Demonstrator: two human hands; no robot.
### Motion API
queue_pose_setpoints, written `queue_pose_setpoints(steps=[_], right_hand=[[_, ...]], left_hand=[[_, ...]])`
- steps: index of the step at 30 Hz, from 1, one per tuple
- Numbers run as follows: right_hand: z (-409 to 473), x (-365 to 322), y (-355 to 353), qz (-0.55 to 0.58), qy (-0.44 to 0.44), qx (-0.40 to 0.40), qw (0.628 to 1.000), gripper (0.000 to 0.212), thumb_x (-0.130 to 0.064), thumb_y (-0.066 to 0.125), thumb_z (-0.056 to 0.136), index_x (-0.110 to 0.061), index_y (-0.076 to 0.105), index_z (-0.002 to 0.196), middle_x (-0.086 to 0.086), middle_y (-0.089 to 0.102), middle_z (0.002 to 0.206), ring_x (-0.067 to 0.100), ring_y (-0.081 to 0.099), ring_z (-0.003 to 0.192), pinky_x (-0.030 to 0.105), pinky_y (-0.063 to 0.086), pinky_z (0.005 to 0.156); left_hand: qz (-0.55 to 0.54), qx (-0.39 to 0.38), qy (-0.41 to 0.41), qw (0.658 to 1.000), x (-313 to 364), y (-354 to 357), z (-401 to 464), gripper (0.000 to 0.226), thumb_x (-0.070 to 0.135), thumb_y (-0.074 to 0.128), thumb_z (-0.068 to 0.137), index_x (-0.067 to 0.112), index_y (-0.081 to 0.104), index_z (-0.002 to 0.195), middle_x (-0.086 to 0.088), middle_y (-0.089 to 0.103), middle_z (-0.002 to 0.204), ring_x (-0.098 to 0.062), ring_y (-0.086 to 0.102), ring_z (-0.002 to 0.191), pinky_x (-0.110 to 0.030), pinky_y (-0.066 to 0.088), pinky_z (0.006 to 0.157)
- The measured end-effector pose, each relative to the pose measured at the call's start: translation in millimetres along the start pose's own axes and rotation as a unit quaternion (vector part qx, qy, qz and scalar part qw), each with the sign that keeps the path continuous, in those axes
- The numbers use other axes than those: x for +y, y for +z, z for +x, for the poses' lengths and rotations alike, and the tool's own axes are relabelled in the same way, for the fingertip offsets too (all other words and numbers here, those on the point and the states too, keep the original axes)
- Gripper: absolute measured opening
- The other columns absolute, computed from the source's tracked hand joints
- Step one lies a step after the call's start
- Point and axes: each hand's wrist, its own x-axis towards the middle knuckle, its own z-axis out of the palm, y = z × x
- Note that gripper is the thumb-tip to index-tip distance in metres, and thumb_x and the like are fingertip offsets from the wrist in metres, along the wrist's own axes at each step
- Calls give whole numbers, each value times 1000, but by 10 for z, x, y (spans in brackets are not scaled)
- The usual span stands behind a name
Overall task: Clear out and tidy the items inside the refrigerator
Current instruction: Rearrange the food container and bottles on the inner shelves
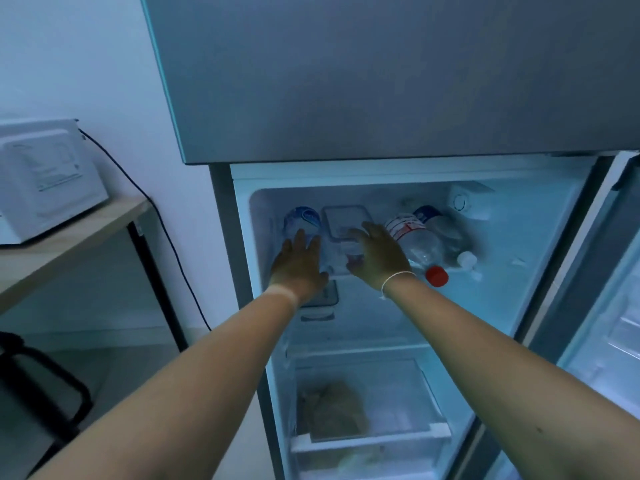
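Note:
The refrigerator [242, 258] has its lower compartment open. On the top shelf a blue-labelled bottle [304, 216] stands at the left, with a clear lidded container [344, 218] beside it. My left hand [299, 265] lies with fingers spread against the bottle's lower part. My right hand [377, 254] rests on the container's front edge, fingers over the lid; whether it grips is unclear. To the right lie a red-capped bottle [417, 237] and a white-capped bottle [448, 230]. Another container [322, 301] on the shelf below is partly hidden by my left wrist.
The freezer door [381, 81] above is shut. The fridge door [609, 306] stands open at the right. A crisper drawer [398, 434] holds a brownish bundle [334, 410]. A white microwave [45, 181] sits on a wooden table [79, 240] at left, near a black chair [38, 372].

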Motion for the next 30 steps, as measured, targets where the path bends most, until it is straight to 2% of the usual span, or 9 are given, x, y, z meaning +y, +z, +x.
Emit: queue_pose_setpoints(steps=[5, 8, 12, 15, 17, 20, 26, 28, 30], right_hand=[[185, 107, 103, -47, 1, -27, 999, 64, -28, 61, 84, -23, 35, 143, 7, 29, 153, 35, 24, 140, 44, 33, 112], [295, 126, 186, -43, 9, -45, 998, 65, -28, 61, 85, -26, 33, 144, 5, 28, 153, 36, 25, 140, 46, 33, 112], [381, 123, 301, 8, 22, -43, 999, 60, -15, 57, 87, -23, 35, 143, 7, 30, 154, 38, 25, 139, 43, 30, 113], [375, 111, 344, -10, 13, -29, 999, 57, -10, 51, 90, -20, 35, 143, 9, 30, 153, 40, 23, 140, 44, 30, 112], [339, 84, 343, -44, 5, -32, 998, 56, -8, 45, 92, -16, 30, 145, 11, 30, 152, 43, 22, 138, 48, 36, 106], [284, 73, 324, -90, -6, -16, 996, 54, -7, 42, 93, -12, 29, 145, 15, 36, 145, 47, 28, 132, 51, 45, 95], [171, 111, 200, -70, -42, 22, 996, 48, -14, 55, 89, -4, 44, 135, 22, 51, 128, 47, 46, 114, 50, 51, 79], [97, 123, 182, -77, -53, 23, 995, 48, -14, 56, 88, -4, 46, 133, 23, 53, 127, 48, 48, 112, 51, 52, 78], [-13, 109, 164, -76, -51, 20, 996, 48, -14, 54, 89, -5, 45, 135, 22, 51, 132, 48, 44, 119, 53, 52, 80]], left_hand=[[-11, 14, -7, 1000, -5, -19, 27, 69, 30, 50, 91, 21, 15, 150, -5, 6, 160, -32, 16, 144, -43, 31, 113], [-3, 11, -5, 1000, -26, -20, 45, 69, 31, 50, 91, 21, 16, 150, -5, 8, 160, -33, 20, 143, -43, 33, 113], [8, 6, -3, 1000, -23, -15, 59, 69, 31, 50, 91, 20, 15, 150, -6, 8, 160, -33, 20, 143, -42, 31, 113], [14, 12, -1, 1000, -33, -22, 60, 68, 31, 50, 91, 20, 16, 149, -6, 9, 159, -33, 22, 142, -44, 33, 111], [14, 13, 0, 1000, -45, -25, 58, 68, 31, 50, 91, 20, 18, 149, -6, 11, 159, -33, 24, 141, -45, 35, 110], [10, 13, 3, 1000, -54, -27, 54, 68, 31, 51, 90, 19, 18, 149, -7, 13, 158, -34, 26, 140, -45, 36, 110], [11, 7, 2, 1000, -70, -18, 80, 68, 32, 49, 91, 21, 17, 149, -7, 13, 157, -33, 26, 140, -46, 37, 108], [10, -4, 3, 1000, -85, -13, 82, 68, 33, 48, 91, 21, 14, 150, -6, 10, 158, -33, 22, 142, -45, 35, 110], [-12, -5, -3, 1000, -83, -3, 49, 67, 34, 46, 93, 22, 13, 150, -6, 8, 159, -32, 18, 145, -45, 30, 114]])
